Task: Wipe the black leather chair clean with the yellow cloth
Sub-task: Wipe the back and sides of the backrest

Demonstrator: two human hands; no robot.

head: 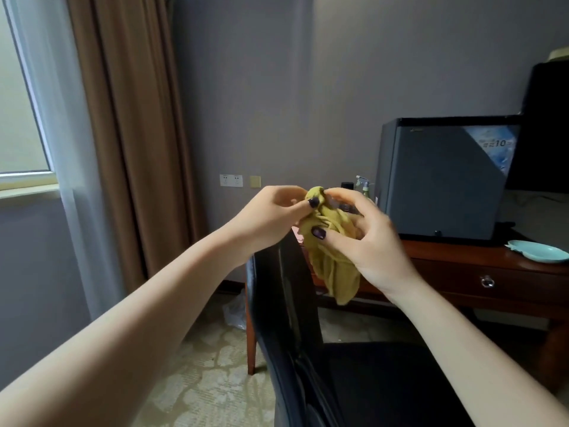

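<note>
- The left hand (271,211) pinches the top of the yellow cloth (334,269): its thumb, with a dark-painted nail, presses onto the fabric against curled fingers (286,192).
- The right hand (369,238) grips the bunched cloth from the other side, thumb across the front and the other fingers curled behind; its upper fingertips meet the left hand's at the cloth's peak.
- The cloth is crumpled between both hands in the air, and its loose tail hangs below the right palm.
- Straight under the fingers rises the back of the black leather chair (286,303); whether the hanging cloth touches it I cannot tell. Its seat spreads lower, beneath the right forearm.
- Beyond the right wrist stands a wooden desk (455,266) with a ring-pull drawer.
- Just behind the right fingertips a spray bottle (365,183) shows, partly hidden by the hand; right of it a grey mini fridge (440,180) sits on the desk.
- Well to the right of the right hand lies a teal dish (537,249).
- Left of the left hand are wall sockets (231,180), then a brown curtain (129,134).
</note>
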